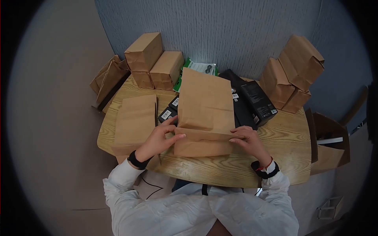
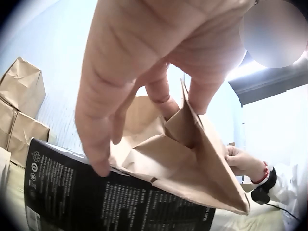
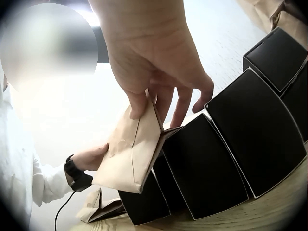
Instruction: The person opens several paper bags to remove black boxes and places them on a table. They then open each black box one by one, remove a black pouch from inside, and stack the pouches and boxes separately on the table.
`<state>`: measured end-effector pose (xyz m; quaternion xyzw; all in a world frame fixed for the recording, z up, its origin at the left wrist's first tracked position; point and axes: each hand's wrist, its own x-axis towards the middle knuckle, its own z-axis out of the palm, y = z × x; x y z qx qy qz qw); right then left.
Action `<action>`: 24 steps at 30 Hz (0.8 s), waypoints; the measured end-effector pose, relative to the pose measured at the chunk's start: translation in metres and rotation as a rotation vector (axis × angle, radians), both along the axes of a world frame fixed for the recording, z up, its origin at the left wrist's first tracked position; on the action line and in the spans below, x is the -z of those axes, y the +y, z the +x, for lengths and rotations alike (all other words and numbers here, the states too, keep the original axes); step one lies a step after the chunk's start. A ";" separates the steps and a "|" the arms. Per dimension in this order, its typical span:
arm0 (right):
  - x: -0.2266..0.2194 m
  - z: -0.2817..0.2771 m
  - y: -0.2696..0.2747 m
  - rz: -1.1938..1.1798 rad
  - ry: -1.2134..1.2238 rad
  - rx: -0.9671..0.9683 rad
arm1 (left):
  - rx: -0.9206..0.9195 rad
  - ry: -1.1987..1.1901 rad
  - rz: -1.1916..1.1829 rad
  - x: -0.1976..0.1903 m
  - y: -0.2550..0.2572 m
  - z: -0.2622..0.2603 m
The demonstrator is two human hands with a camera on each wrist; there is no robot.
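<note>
Long axis pointing away, near end pinched at both sides

Over the worktop, we saw the brown paper bag lying lengthwise away from the person, overlapping some black boxes in the head view. Its near end ran crosswise from hand to hand, so we judged neither nearer: the left hand pinched one side and the right hand pinched the other.
</note>
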<state>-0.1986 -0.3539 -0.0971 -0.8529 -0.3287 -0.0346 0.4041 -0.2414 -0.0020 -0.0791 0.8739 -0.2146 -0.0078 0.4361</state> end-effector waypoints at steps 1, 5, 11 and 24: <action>0.000 0.000 0.000 -0.001 0.001 -0.002 | -0.032 0.162 -0.196 -0.001 -0.002 0.003; -0.007 -0.003 0.005 0.054 -0.022 -0.051 | -0.031 0.064 -0.153 -0.023 -0.004 0.002; -0.017 -0.010 0.009 -0.017 -0.153 -0.117 | -0.148 0.438 -0.304 -0.038 -0.004 0.028; -0.001 -0.009 0.012 0.257 0.148 0.175 | -0.217 0.283 -0.312 0.033 -0.012 0.048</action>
